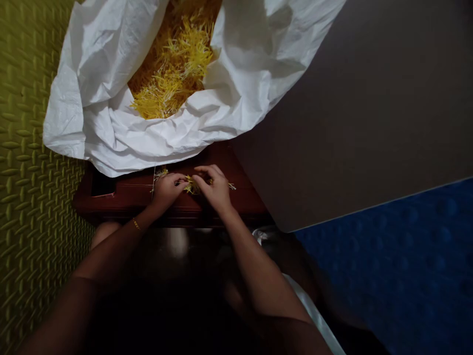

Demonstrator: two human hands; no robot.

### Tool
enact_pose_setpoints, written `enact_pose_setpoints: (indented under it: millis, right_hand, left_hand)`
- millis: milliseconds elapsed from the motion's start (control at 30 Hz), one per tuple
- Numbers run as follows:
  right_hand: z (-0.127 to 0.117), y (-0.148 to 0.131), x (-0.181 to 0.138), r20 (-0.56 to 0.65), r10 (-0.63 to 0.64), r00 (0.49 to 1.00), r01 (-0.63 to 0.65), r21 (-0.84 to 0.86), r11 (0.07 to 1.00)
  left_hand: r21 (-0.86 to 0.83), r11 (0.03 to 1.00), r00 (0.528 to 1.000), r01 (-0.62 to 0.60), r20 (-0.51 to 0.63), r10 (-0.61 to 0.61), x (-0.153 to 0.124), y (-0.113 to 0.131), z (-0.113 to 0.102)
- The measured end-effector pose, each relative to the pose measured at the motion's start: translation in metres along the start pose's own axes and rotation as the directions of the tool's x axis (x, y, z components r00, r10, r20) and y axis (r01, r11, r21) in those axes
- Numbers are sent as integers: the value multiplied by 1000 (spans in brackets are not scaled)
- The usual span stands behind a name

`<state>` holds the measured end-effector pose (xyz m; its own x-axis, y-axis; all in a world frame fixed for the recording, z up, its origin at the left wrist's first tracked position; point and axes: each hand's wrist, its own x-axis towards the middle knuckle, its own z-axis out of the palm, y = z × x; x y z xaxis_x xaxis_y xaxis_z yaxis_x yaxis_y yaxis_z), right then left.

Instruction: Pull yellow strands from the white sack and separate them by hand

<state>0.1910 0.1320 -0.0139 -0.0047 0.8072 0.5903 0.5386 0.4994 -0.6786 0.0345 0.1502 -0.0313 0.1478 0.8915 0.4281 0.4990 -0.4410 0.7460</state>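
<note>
Watching from afar, I am seeing the left hand pinching with thumb and forefinger at a small tuft of yellow strands just above a red-brown wooden top. The right hand is curving its fingers around the other side; I cannot tell whether they are gripping. Strands this fine are risking a slip or tangle should either hold loosen. The white bag, its yellow heap showing, is overhanging the top's far side; a knock could be spilling or slumping it onto the work.
</note>
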Motion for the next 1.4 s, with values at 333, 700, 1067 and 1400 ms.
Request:
enact_pose_setpoints:
  millis: [333,700,1067,1400]
  right_hand:
    - [0,2,-2,141,-159,977,194,-287,938]
    - [3,1,-4,204,-177,963,227,-251,941]
    - [9,-3,-3,128,-100,987,101,-6,995]
    - [24,11,-1,96,427,899,-398,586,706]
  left_hand:
    - [144,982,992,-123,53,116,-2,9,-2]
    - [52,999,999,1,44,-3,-1,6,-4]
    - [-38,998,996,44,84,-41,-1,2,3]
    - [-227,969,993,95,87,-77,2,7,0]
